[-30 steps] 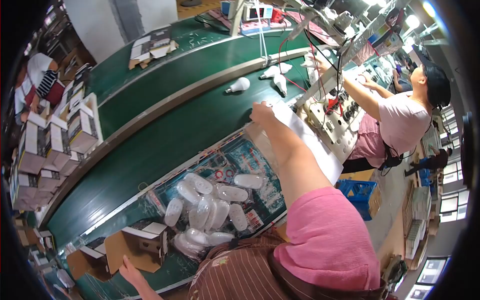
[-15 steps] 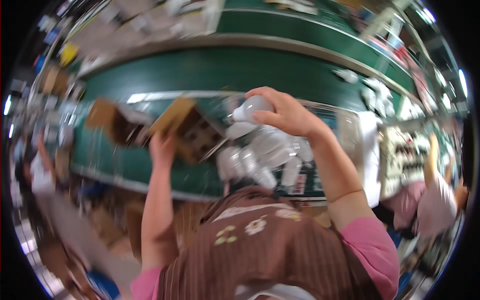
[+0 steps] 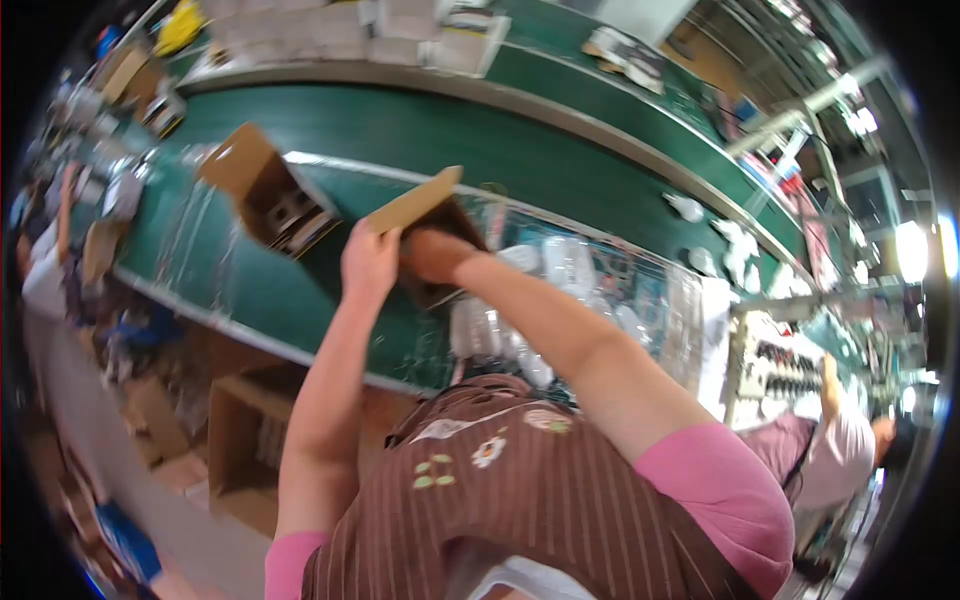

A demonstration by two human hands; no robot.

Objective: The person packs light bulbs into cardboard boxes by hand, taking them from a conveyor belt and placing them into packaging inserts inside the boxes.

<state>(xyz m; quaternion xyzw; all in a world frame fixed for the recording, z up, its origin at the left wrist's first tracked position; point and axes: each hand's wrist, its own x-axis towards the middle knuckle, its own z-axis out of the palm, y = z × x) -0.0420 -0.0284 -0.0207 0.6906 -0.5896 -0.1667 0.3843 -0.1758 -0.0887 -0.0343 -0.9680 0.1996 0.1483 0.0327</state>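
Cardboard box, propped at an angle on the near side of the green counter, brown flap up, mouth toward the person. Left hand is pinched on the box where flap meets side. Right hand is inside the mouth; fingers hidden, can't tell whether they grip anything. Hands close together, both at the box.

Handling, as judged: light, thin card, stiff along the folds, but panels likely dent or buckle if squeezed. Flap probably swings at its crease, so a poor lone handle. Better hold: side wall by the fold, thumb outside, light pressure. Dry card, so slipping seems unlikely.

Below the counter edge, left: open carton, contents unclear. Right of the box, just beside it: pile of white pieces in clear plastic; wrap looks slick. Left of the box, apart from it: second open box, flap raised. Farther right, well apart: loose white bulbs, look fragile. Past the rail: row of pale boxes. Far right: co-worker in a pale pink top, partly blurred.
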